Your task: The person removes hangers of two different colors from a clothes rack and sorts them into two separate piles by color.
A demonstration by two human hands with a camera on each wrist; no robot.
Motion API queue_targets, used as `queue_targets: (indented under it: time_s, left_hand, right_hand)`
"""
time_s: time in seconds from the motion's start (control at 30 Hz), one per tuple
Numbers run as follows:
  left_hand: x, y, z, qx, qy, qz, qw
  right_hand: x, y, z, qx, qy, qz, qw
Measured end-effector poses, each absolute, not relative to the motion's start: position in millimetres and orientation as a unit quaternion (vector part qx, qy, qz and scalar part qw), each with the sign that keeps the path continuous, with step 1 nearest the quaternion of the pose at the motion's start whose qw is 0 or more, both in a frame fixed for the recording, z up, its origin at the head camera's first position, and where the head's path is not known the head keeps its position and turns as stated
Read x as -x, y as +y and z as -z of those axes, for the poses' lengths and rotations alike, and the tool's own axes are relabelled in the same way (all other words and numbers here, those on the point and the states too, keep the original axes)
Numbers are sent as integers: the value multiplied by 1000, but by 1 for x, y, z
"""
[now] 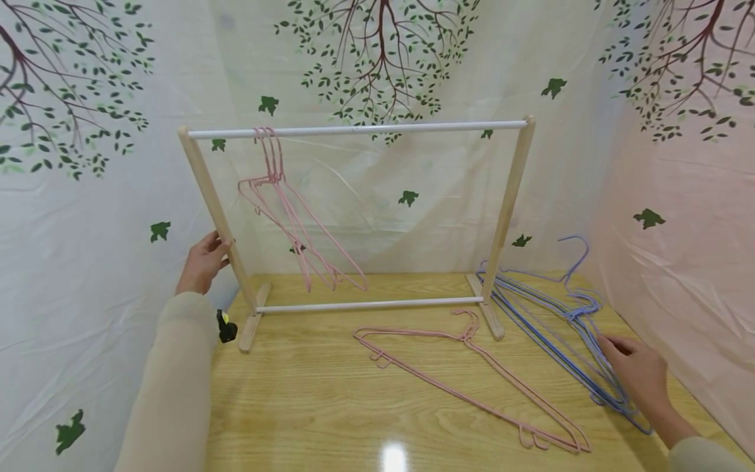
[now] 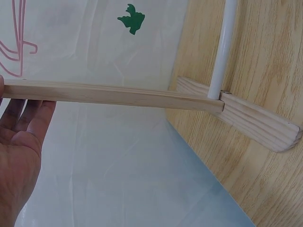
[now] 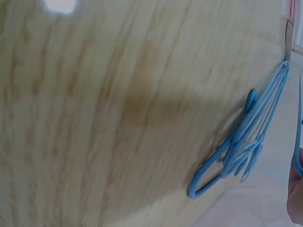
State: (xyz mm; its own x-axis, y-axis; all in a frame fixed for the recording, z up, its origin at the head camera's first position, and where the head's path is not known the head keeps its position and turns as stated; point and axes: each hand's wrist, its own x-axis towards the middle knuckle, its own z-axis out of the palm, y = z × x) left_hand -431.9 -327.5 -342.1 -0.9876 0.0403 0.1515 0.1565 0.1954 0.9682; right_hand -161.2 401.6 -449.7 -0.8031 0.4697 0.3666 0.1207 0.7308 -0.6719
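Observation:
A wooden clothes rack with white rails [image 1: 354,130] stands on the table. My left hand [image 1: 202,263] grips its left post [image 1: 212,190], the fingers behind the wood in the left wrist view. My right hand [image 1: 643,375] pinches the near end of a blue hanger [image 1: 575,259], whose hook sticks up above the others. Beneath it, a pile of blue hangers [image 1: 548,347] lies by the rack's right foot; the right wrist view shows the held hanger apart from this pile. Pink hangers [image 1: 295,216] hang toward the left of the top rail.
Overlapping pink hangers [image 1: 436,377] lie on the wooden table [image 1: 307,400] in front of the rack. A small black object [image 1: 226,328] is beside the left foot. A pale curtain [image 1: 377,229] with leaf prints surrounds the table at the back and sides.

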Motion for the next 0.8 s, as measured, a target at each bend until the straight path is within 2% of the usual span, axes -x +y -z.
queue_targets:
  time_s: [0.2, 0.37, 0.63, 0.8]
  left_hand:
    - [434, -328, 342, 58, -780, 622, 46]
    - [437, -328, 343, 54, -775, 628, 46]
    - [437, -329, 343, 55, -773, 631, 45]
    - [437, -329, 342, 57, -771, 633, 45]
  right_hand:
    - [166, 408, 457, 185, -911, -295, 221]
    - [170, 417, 464, 189, -924, -260, 205]
    - [180, 421, 460, 185, -926, -229, 237]
    - [189, 405, 450, 168, -913, -237, 286]
